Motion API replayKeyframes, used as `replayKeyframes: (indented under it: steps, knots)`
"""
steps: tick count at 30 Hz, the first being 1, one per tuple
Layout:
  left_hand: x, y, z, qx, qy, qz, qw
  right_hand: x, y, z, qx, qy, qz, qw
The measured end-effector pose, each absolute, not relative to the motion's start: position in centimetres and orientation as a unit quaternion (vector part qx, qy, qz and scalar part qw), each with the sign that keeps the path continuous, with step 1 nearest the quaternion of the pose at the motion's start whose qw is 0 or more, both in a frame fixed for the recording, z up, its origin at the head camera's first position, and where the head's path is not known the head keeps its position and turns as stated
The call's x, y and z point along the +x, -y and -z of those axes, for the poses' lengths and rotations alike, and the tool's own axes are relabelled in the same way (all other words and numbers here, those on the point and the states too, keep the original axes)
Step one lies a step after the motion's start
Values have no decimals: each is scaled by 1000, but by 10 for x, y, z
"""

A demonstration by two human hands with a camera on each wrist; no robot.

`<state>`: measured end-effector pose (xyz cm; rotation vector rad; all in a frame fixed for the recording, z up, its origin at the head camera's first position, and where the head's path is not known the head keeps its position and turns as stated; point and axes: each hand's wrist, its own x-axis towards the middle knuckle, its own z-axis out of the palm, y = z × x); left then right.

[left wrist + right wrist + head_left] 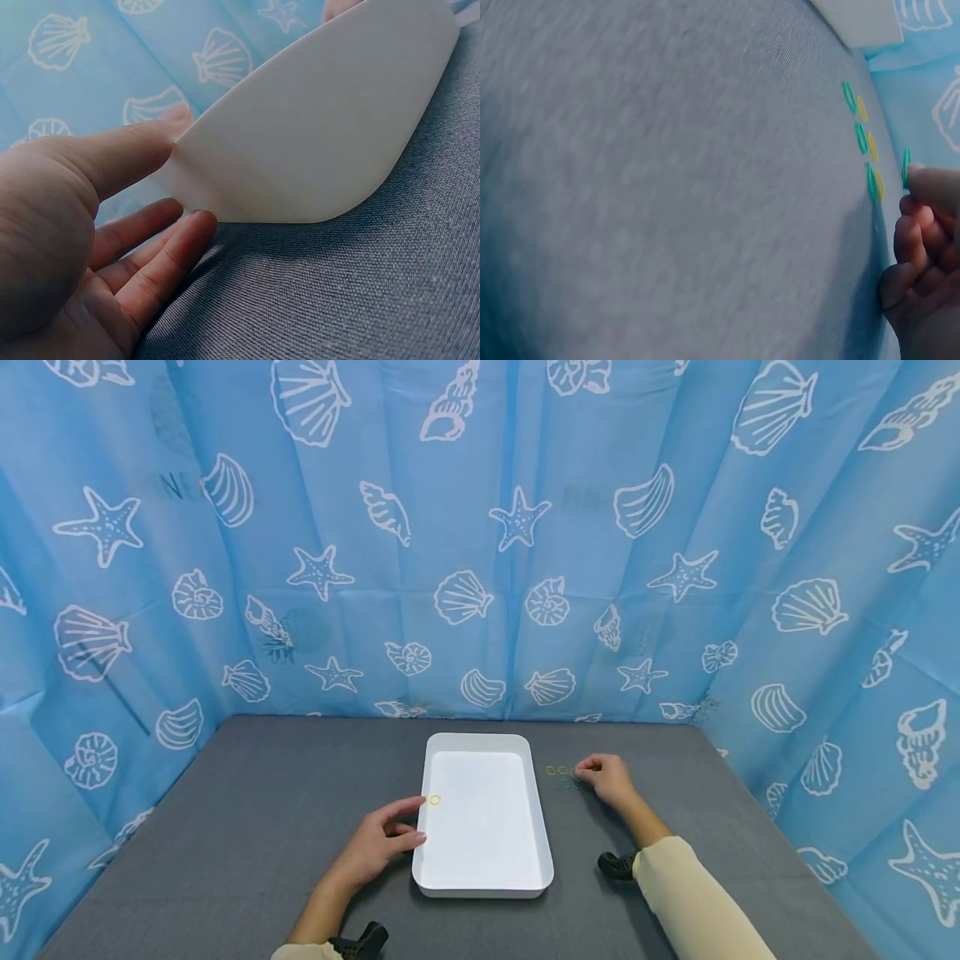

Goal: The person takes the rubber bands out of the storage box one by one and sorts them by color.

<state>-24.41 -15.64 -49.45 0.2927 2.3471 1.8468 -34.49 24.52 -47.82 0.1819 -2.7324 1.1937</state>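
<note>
A shallow white rectangular tray (489, 835) lies on the grey cloth. My left hand (375, 847) holds its left edge; in the left wrist view the thumb reaches the rim while other fingertips touch low on the outer wall. One thin yellow ring (434, 800) is inside the tray by that edge. Right of the tray, my right hand (611, 782) pinches a thin green ring (906, 169) between thumb and finger, close over the table. Beside those fingers, green rings (861, 138) and yellow rings (873, 146) lie in two short rows.
Grey cloth (300, 777) covers the table on both sides of the tray. Behind it and along the sides hangs a blue curtain (510, 635) printed with white shells and starfish. Each wrist wears a black camera mount (617, 866).
</note>
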Motion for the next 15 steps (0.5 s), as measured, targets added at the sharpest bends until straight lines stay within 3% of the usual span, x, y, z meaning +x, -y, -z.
replayKeyframes:
  steps: [15]
  knots:
    - [-244, 155, 493, 89, -783, -611, 72, -338, -250, 477, -16, 933, -355, 66]
